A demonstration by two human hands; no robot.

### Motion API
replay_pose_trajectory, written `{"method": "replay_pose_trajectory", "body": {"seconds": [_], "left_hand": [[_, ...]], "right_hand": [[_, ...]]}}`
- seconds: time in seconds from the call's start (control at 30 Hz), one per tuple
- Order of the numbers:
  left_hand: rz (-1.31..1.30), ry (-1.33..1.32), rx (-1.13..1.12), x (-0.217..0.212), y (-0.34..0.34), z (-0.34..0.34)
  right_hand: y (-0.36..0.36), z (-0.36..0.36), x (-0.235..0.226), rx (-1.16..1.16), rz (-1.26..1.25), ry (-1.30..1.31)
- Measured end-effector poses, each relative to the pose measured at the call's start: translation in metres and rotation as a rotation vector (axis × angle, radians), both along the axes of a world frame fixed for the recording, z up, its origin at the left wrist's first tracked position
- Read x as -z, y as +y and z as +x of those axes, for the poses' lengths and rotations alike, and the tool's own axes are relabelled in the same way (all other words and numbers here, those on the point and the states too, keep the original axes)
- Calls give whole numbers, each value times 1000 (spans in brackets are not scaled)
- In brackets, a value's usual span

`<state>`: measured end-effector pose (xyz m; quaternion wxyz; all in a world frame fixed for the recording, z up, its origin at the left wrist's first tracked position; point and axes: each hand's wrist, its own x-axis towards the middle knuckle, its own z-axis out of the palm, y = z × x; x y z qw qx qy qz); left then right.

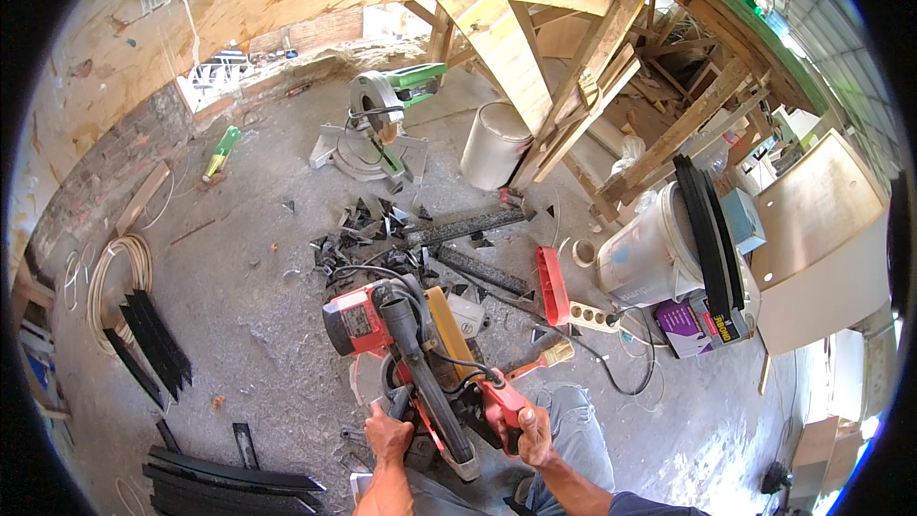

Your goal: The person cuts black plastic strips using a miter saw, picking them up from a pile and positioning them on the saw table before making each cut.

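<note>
Gripping the handle (504, 403) of a red mitre saw (425, 387), the right hand (535, 435) is closed, with its fingers bent round the red grip. The left hand (389, 435) is lowered to the saw's near left side with its fingers curled; how tightly they are closed, and whether anything is pinched in them, cannot be told. The left forearm (387, 492) is pointed nearly straight ahead, while the right forearm (581, 489) is slanted inward from the lower right. The saw is set down between the hands and extends beyond them.

To the left of the left hand, a stack of black strips (234, 484) is laid on the concrete floor (258, 325). Just beyond the right hand, a paintbrush (546, 361) is seen. Ahead of both hands, past the saw, black triangular offcuts (358, 234) are loosely heaped. Well to the right of the right hand, a white bucket (635, 248) is stood beside a purple carton (680, 325); long black strips (712, 239) are propped against the bucket, and its contents are hidden. Farther ahead, a green mitre saw (382, 124) is placed, and to its right a second white bucket (492, 153) is stood by a timber post (594, 60); what is inside cannot be told.
</note>
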<state>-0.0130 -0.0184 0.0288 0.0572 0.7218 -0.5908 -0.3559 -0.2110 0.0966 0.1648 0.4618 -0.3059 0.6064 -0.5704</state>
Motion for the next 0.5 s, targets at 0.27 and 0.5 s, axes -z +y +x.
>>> {"method": "replay_pose_trajectory", "body": {"seconds": [0.27, 0.5], "left_hand": [[52, -7, 35, 7, -1, 4], [-14, -6, 23, 6, 1, 1]], "right_hand": [[1, 1, 3, 6, -5, 1], [4, 1, 6, 16, -17, -31]]}}
